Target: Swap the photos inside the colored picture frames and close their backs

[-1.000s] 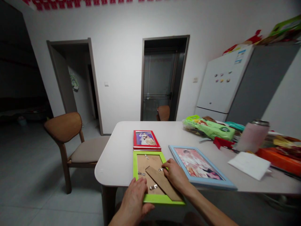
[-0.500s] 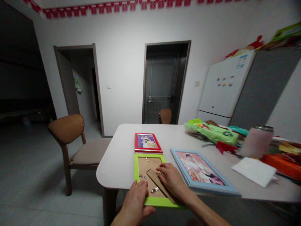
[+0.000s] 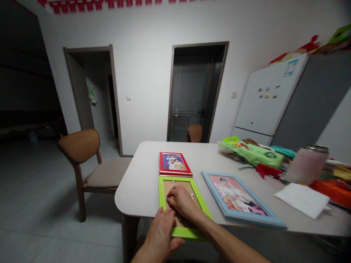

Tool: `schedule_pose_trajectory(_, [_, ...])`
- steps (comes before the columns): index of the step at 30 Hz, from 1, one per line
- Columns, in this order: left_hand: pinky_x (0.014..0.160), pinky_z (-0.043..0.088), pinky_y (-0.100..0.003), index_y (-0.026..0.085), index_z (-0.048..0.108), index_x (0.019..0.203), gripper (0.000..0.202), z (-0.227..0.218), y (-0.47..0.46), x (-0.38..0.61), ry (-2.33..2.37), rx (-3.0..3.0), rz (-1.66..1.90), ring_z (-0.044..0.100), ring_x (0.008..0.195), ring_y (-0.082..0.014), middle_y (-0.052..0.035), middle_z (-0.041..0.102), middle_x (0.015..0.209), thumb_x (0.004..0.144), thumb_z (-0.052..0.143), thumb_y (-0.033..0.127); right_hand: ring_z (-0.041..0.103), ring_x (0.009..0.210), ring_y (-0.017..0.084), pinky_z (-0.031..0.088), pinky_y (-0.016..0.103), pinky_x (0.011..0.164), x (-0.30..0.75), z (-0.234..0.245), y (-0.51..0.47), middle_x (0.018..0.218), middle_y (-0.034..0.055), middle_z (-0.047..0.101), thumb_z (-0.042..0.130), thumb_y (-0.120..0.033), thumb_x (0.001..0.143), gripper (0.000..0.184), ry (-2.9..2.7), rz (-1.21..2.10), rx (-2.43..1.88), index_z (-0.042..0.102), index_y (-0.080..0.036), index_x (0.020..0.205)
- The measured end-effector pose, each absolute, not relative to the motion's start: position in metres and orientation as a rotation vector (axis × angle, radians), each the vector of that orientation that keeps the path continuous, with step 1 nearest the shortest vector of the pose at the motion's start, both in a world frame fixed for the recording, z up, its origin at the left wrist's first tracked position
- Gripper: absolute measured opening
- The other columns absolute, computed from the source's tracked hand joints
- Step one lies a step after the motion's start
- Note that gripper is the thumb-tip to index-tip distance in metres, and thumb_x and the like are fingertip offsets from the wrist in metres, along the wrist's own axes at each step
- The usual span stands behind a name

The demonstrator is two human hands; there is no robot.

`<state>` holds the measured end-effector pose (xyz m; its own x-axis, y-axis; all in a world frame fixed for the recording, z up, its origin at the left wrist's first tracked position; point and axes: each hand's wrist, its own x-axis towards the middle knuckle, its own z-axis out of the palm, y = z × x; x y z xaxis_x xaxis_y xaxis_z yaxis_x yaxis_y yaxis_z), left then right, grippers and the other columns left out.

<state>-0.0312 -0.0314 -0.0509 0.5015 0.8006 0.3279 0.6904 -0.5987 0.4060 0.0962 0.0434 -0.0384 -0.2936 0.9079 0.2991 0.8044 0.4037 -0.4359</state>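
Note:
A lime-green picture frame point(image 3: 197, 199) lies face down at the near edge of the white table point(image 3: 137, 182), its brown backing board showing. My left hand point(image 3: 161, 232) grips the frame's near-left corner, thumb under the edge. My right hand point(image 3: 182, 201) rests on the backing board, fingers curled at a small metal clip on the left side. A red frame point(image 3: 174, 163) with a photo lies just beyond the green one. A light-blue frame point(image 3: 241, 199) with a photo lies to the right.
A wooden chair point(image 3: 87, 160) stands left of the table. At the right are a green packet point(image 3: 251, 151), a pink bottle point(image 3: 307, 164), a white paper point(image 3: 301, 199) and orange packs. A fridge point(image 3: 265, 102) and two doorways are behind.
My right hand has moved from the right side of the backing board to its left side, covering the stand leg. The left hand keeps its hold on the near-left corner.

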Motion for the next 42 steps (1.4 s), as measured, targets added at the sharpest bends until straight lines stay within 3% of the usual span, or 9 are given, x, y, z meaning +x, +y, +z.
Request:
schedule_pose_trajectory(7, [0.096,0.028,-0.049,0.011,0.042,0.111,0.071,-0.056,-0.029,-0.033,1.254,2.511,0.676,0.044,0.108,-0.0274,-0.0173,0.052,0.112,0.049,0.075,0.021,0.052,0.074,0.013,0.034,0.02,0.067,0.109,-0.042,0.061,0.079,0.004,0.062,0.041,-0.032,0.076,0.028,-2.144,0.141,-1.531,0.065,-0.018,0.081])
schedule_pose_trajectory(13, [0.095,0.028,-0.049,0.012,0.043,0.11,0.07,-0.057,-0.028,-0.033,1.242,2.479,0.718,0.046,0.106,-0.0273,-0.0156,0.054,0.109,0.049,0.076,0.023,0.052,0.072,0.016,0.033,0.024,0.065,0.118,-0.044,0.089,0.074,0.0088,0.061,0.04,-0.026,0.074,0.028,-2.056,0.049,-1.741,0.066,-0.015,0.072])
schedule_pose_trajectory(20, [0.094,0.028,-0.051,0.016,0.042,0.111,0.068,-0.06,-0.025,-0.033,1.2,2.474,0.796,0.048,0.103,-0.027,-0.0117,0.055,0.108,0.051,0.074,0.027,0.05,0.083,0.017,0.032,0.024,0.069,0.118,-0.048,0.093,0.087,0.0073,0.06,0.04,-0.028,0.076,0.028,-2.066,0.04,-1.799,0.066,-0.022,0.086])
schedule_pose_trajectory(25, [0.095,0.028,-0.05,0.014,0.042,0.112,0.072,-0.065,-0.023,-0.034,1.219,2.5,0.733,0.046,0.106,-0.0268,-0.0128,0.056,0.106,0.049,0.075,0.027,0.052,0.079,0.016,0.034,0.024,0.068,0.114,-0.042,0.092,0.084,0.0077,0.061,0.039,-0.027,0.076,0.029,-2.119,0.065,-1.747,0.067,-0.021,0.083])
schedule_pose_trajectory(31, [0.096,0.026,-0.048,0.015,0.044,0.11,0.075,-0.07,-0.017,-0.035,1.221,2.488,0.752,0.045,0.107,-0.0267,-0.0139,0.052,0.113,0.044,0.078,0.029,0.052,0.085,0.018,0.035,0.024,0.074,0.131,-0.03,0.055,0.091,0.0085,0.06,0.041,-0.03,0.074,0.034,-2.111,0.093,-1.659,0.059,-0.017,0.1])
schedule_pose_trajectory(35, [0.096,0.027,-0.049,0.015,0.044,0.11,0.073,-0.063,-0.021,-0.032,1.231,2.459,0.736,0.045,0.106,-0.0274,-0.0146,0.052,0.113,0.046,0.077,0.025,0.052,0.083,0.02,0.036,0.025,0.072,0.148,-0.026,0.018,0.091,0.0086,0.059,0.051,-0.04,0.064,0.041,-2.159,0.191,-1.647,0.059,-0.019,0.098])
schedule_pose_trajectory(42, [0.097,0.022,-0.05,0.014,0.048,0.101,0.053,-0.05,-0.032,-0.03,1.214,2.351,0.745,0.037,0.114,-0.0285,-0.0151,0.044,0.122,0.053,0.07,0.017,0.053,0.076,0.016,0.036,0.021,0.065,0.142,-0.023,0.007,0.086,0.0069,0.06,0.049,-0.023,0.06,0.032,-2.109,0.25,-1.653,0.062,-0.019,0.089])
